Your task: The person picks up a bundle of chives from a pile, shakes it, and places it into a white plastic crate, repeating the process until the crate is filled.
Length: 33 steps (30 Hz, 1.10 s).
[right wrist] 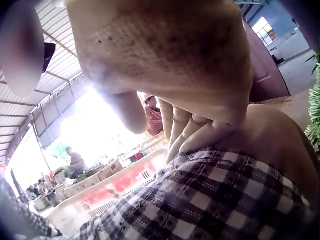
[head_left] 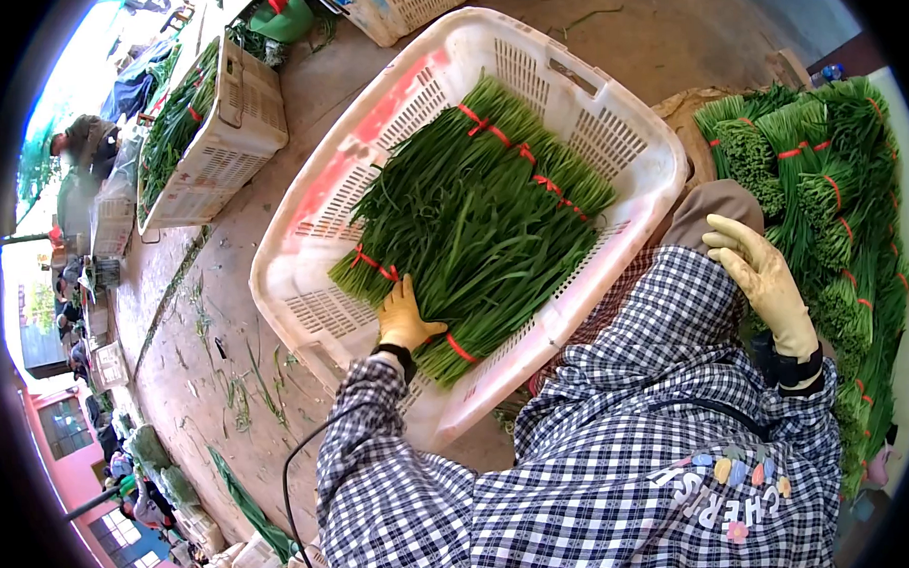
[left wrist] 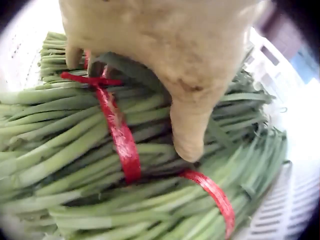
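Several bundles of garlic chives, bound with red ties, lie side by side in a large white plastic crate. My left hand, in a pale yellow glove, rests on the bundles at the near left end. Seen from the left wrist, its thumb points down onto the green stalks beside a red tie, with the other fingers spread toward the far side. My gloved right hand lies with extended fingers on the raised knee by the checked sleeve, holding nothing.
More tied chive bundles are stacked to my right. At the upper left stands another crate with greens, beside a green bucket. Loose leaves litter the concrete floor. Other people work along the far left.
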### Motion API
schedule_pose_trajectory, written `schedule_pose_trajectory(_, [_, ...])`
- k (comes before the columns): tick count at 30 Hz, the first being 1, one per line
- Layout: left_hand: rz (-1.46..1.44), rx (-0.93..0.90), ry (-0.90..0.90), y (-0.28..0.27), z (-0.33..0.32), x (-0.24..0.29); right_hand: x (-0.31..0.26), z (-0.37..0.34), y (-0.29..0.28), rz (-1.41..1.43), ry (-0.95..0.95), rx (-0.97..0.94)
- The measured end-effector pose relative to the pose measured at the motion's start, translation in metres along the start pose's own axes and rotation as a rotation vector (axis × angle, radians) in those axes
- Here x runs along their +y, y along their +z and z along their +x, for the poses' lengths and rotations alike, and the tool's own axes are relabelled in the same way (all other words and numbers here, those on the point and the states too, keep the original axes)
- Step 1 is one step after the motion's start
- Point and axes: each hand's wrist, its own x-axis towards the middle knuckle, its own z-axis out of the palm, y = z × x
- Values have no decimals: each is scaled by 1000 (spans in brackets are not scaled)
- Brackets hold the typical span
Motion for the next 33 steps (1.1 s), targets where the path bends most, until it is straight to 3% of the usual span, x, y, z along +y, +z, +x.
schedule_pose_trajectory(1, [1,1,-1,0,-9,3,0,-1,-1,-10,-12,-3])
schedule_pose_trajectory(3, [51,303,343,-1,-26,9,1,-2,-3,-20,-26,-12])
schedule_pose_trajectory(4, [108,84,319,-9,-34,24,0,-2,-3,-31,-28,-7])
schedule_pose_trajectory(5, [140,-11,378,5,-38,25,0,-1,-3,-40,-33,-2])
schedule_pose_trajectory(7, [87,-190,247,24,-47,36,3,1,-1,-17,-33,-4])
schedule_pose_trajectory(10, [282,-204,232,22,-56,60,7,3,1,14,-54,10])
schedule_pose_trajectory(15, [367,-127,211,55,-58,55,13,1,1,0,-58,37])
schedule_pose_trajectory(17, [395,-168,178,45,-59,62,14,1,4,17,-62,65])
schedule_pose_trajectory(33, [217,-280,204,33,-57,36,20,0,5,-22,-181,111])
